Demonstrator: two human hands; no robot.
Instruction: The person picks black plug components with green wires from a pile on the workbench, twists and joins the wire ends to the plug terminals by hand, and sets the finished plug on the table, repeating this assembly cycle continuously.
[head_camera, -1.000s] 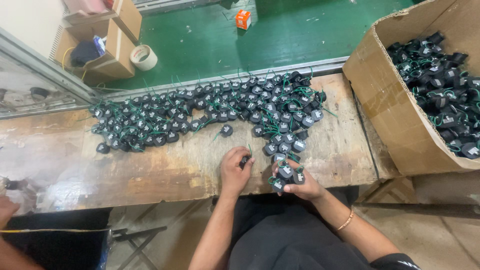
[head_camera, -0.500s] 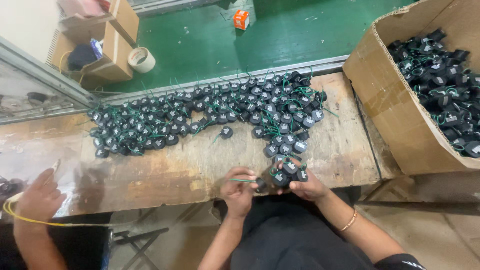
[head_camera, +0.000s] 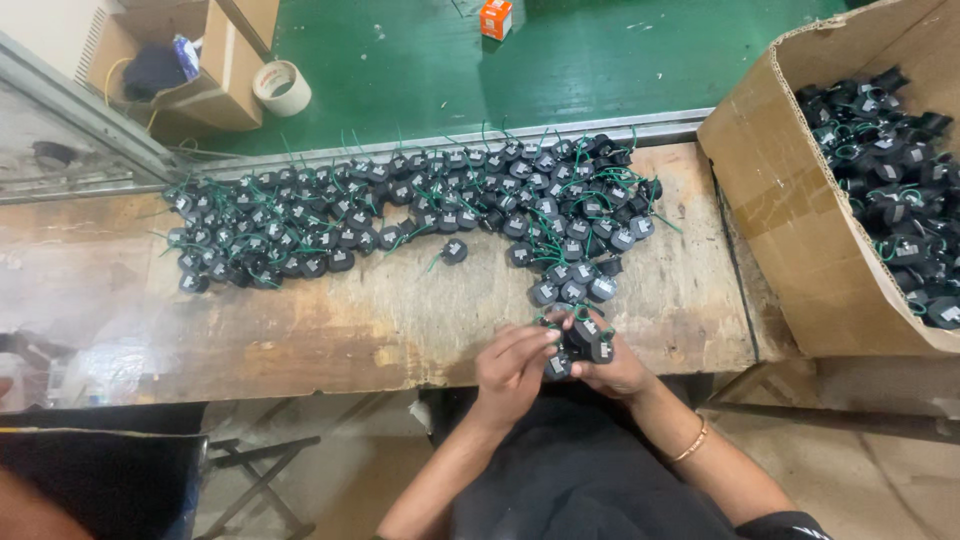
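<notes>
Both hands meet at the near edge of a worn wooden bench (head_camera: 400, 330). My right hand (head_camera: 620, 370) cups a small cluster of black round parts with green wires (head_camera: 585, 335). My left hand (head_camera: 510, 370) pinches one of those parts from the left side, fingers closed on it. A long spread of the same black parts (head_camera: 400, 210) covers the far half of the bench, from the left to the middle right. One single part (head_camera: 454, 251) lies apart, just in front of that spread.
A large open cardboard box (head_camera: 790, 220) full of the same black parts stands at the right end of the bench. Beyond the bench, on the green floor, are smaller cardboard boxes (head_camera: 215, 60), a tape roll (head_camera: 281, 87) and a small orange box (head_camera: 496, 18).
My left hand drew back from the bench top and joined my right hand on the cluster of parts. Another person's hand at the far left showed briefly, then left view.
</notes>
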